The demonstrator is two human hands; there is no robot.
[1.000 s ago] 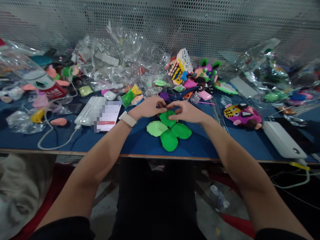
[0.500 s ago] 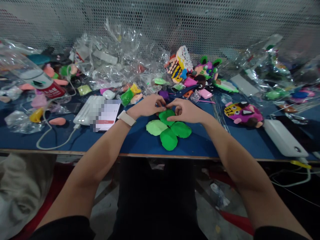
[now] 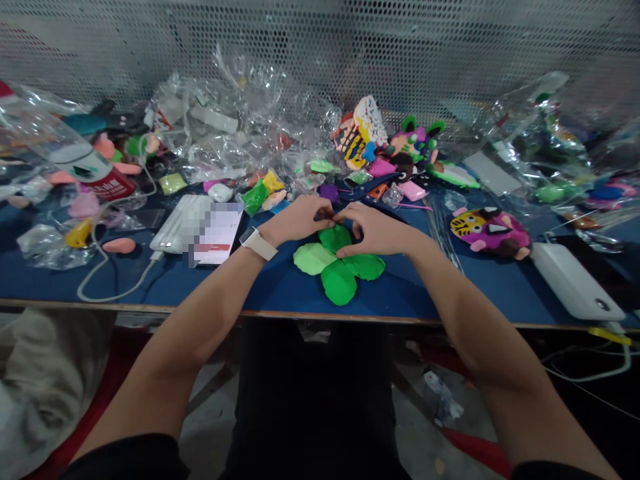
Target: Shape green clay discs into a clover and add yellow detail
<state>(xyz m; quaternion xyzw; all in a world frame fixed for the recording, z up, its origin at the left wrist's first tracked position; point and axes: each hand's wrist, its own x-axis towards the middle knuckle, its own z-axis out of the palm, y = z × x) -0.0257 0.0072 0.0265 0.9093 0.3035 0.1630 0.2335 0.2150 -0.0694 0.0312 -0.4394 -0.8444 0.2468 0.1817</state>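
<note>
A flat, clover-like shape of green leaf pieces, seemingly modelling clay, lies on the blue table point(image 3: 405, 293). Its left leaf point(image 3: 314, 259) is pale green; the front leaf point(image 3: 339, 283), right leaf point(image 3: 371, 267) and far leaf point(image 3: 334, 237) are deeper green. At the far leaf's outer edge, my left hand point(image 3: 306, 217) is closed, its fingertips pinched on the rim. My right hand point(image 3: 379, 230) arches over the same leaf, thumb near the clover's centre and index finger at the far edge, with a gap between them. The fingertips of both hands nearly meet.
To the left are a phone point(image 3: 223, 233), a white power bank point(image 3: 177, 223) with a cable, and a bottle point(image 3: 95, 170). Clear plastic bags point(image 3: 240, 127) and colourful clay figures point(image 3: 365, 133) crowd the back. A pink-yellow clay figure point(image 3: 490, 230) and another power bank point(image 3: 575, 280) lie right.
The right hand has tilted slightly, widening the gap between its thumb and index finger. The left hand stays at the far leaf's edge. The whole view has shifted a little.
</note>
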